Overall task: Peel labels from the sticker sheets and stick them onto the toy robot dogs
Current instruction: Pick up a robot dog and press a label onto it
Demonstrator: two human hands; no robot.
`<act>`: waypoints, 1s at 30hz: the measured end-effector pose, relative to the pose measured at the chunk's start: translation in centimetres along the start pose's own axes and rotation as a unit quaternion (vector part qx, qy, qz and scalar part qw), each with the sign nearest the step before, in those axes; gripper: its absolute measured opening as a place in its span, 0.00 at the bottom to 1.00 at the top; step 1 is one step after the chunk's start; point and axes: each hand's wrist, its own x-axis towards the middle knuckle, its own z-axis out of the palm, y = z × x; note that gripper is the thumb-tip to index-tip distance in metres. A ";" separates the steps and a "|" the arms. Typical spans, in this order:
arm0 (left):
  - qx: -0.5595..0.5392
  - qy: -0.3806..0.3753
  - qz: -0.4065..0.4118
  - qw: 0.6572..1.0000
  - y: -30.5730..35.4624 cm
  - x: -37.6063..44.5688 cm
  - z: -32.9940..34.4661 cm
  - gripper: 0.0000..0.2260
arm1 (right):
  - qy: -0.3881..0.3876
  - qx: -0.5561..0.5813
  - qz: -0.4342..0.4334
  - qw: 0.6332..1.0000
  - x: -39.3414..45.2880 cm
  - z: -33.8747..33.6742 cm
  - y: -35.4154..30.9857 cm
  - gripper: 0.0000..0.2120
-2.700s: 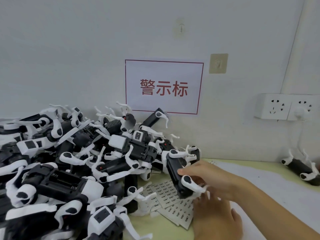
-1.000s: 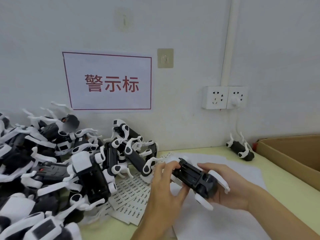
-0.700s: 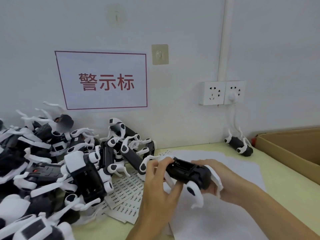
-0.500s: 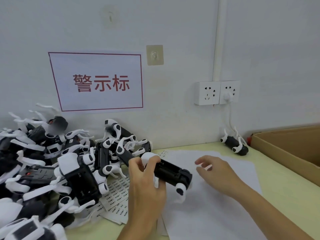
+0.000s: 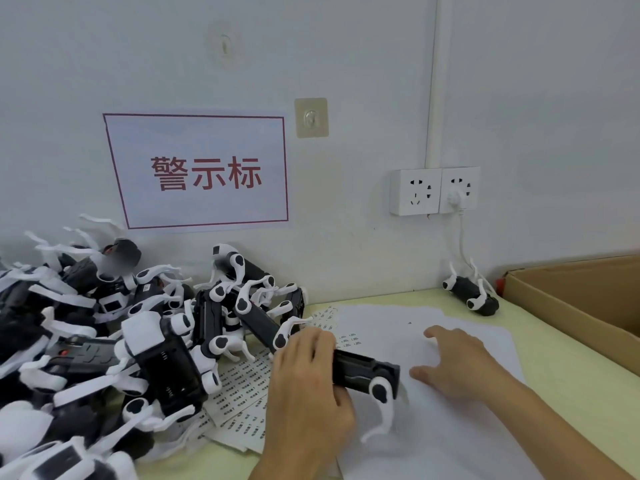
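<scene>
Left hand grips a toy robot dog by its near end, long axis running rightward over white paper. Right hand, fingers spread and empty, hovers beside its far end. Sticker sheets lie left, nearer the left hand.

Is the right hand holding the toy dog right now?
No, the right hand lies open on the white paper, apart from the toy dog, which only the left hand grips.

A red-lettered sign hangs on the wall; right of it sit a hook, twin sockets, and a cardboard box.
</scene>
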 end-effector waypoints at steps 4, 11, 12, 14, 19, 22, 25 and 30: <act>-0.002 -0.020 0.084 0.996 0.1 -0.2 -0.1 0.14 | 0.004 -0.001 -0.012 1.000 -0.1 -0.5 0.1 0.31; -0.170 0.061 0.077 0.981 0.0 -0.2 0.4 0.09 | 0.137 0.180 -0.206 0.952 -1.1 -2.2 -4.6 0.10; -0.204 0.072 0.069 0.974 -0.1 -0.2 0.4 0.10 | 0.128 0.185 -0.232 0.947 -1.2 -2.3 -6.1 0.09; -0.273 0.105 0.044 0.955 -0.1 -0.1 0.5 0.14 | 0.085 0.167 -0.283 0.941 -1.3 -2.1 -9.2 0.09; -0.373 0.171 -0.059 0.910 -0.9 -0.1 1.0 0.21 | 0.030 0.026 -0.342 0.939 -0.7 -1.0 -16.5 0.19; -0.386 0.193 -0.099 0.897 -1.3 -0.2 1.1 0.21 | 0.024 -0.049 -0.335 0.941 0.3 -0.6 -19.3 0.17; -0.384 0.192 -0.094 0.898 -1.1 -0.1 0.9 0.21 | 0.010 -0.112 -0.330 0.937 0.8 0.4 -21.2 0.21; -0.378 0.196 -0.101 0.899 -0.9 -0.1 0.7 0.18 | 0.031 -0.174 -0.292 0.940 1.2 2.2 -22.0 0.17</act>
